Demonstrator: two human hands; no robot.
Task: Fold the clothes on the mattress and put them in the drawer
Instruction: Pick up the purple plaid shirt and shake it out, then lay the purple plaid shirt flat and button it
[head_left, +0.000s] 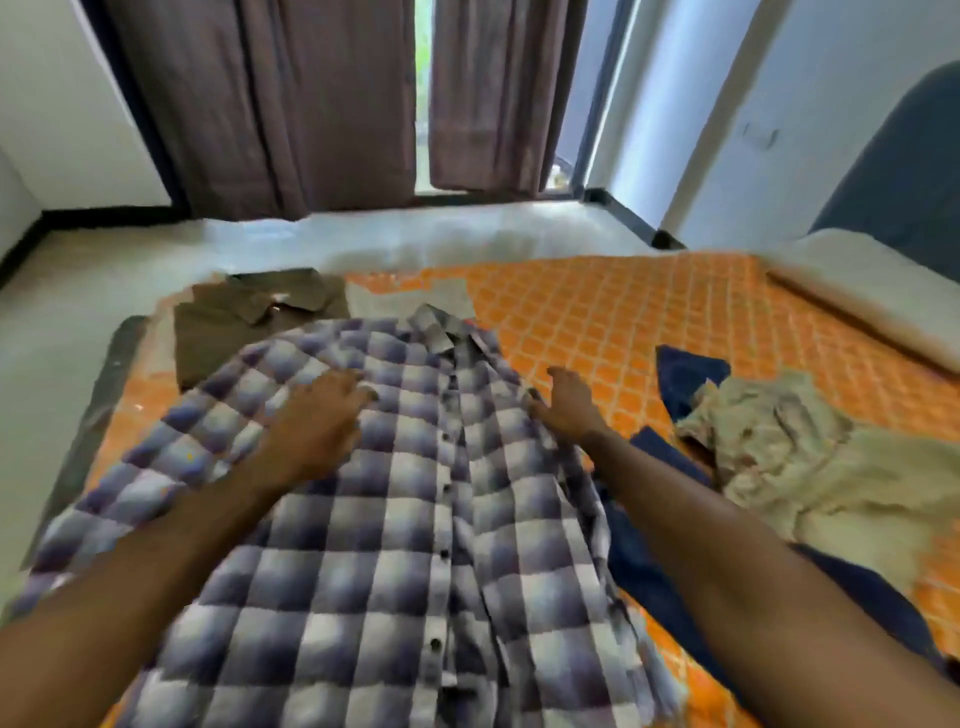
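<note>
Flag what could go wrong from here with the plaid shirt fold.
1. The plaid shirt overlaps the folded olive shirt at its far left; a pull on that side could drag the folded one out of shape.
2. Its right edge lies over a navy garment near the right hand; a grip there might catch both.
3. The left hand rests flat on the cloth; if it slides, the fold may bunch.

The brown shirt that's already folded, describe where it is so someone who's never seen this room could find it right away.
Start at the orange patterned mattress and go to its far left corner, toward the curtains. The brown shirt lies there folded flat, collar up, just beyond the spread-out checked shirt. It is the only plain olive-brown garment and the only neatly folded one.
</note>
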